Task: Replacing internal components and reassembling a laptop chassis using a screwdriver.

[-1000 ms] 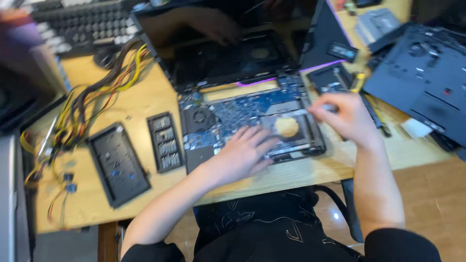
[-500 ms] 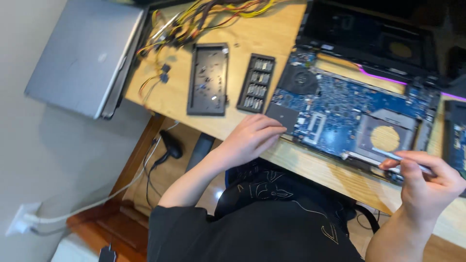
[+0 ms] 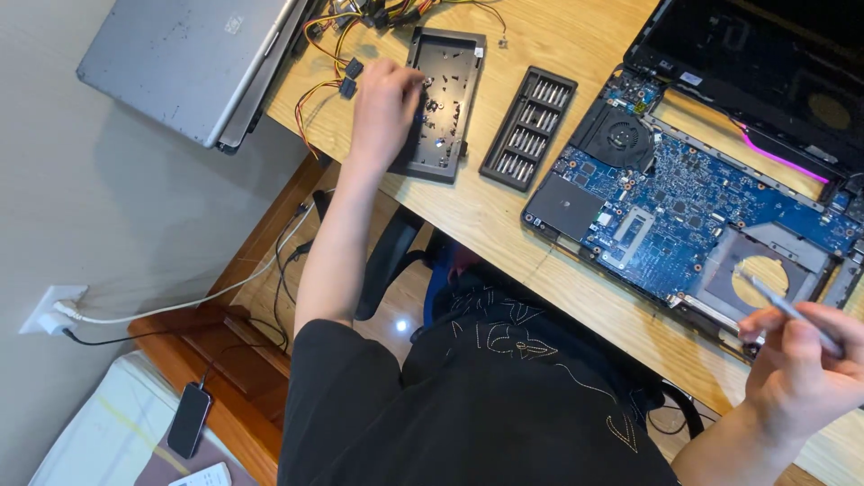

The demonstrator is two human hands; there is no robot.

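Note:
My left hand (image 3: 382,103) reaches out over a black plastic tray (image 3: 445,99) that holds small screws, fingertips at its left edge and curled inward. My right hand (image 3: 801,369) grips a thin silver screwdriver (image 3: 781,301) near the lower right, its tip over the metal bracket of an opened laptop's blue motherboard (image 3: 684,207). A black bit-set case (image 3: 528,128) lies between the tray and the laptop.
A closed grey laptop (image 3: 184,58) rests at the desk's upper left, beside a bundle of yellow, red and black wires (image 3: 360,27). The open laptop's dark screen (image 3: 765,63) lies flat beyond the motherboard. A wall outlet with cables (image 3: 49,310) and a phone (image 3: 189,418) sit below.
My left hand has moved from the motherboard's left edge up to the black tray. My right hand stays low at the right with the screwdriver. The view has shifted slightly.

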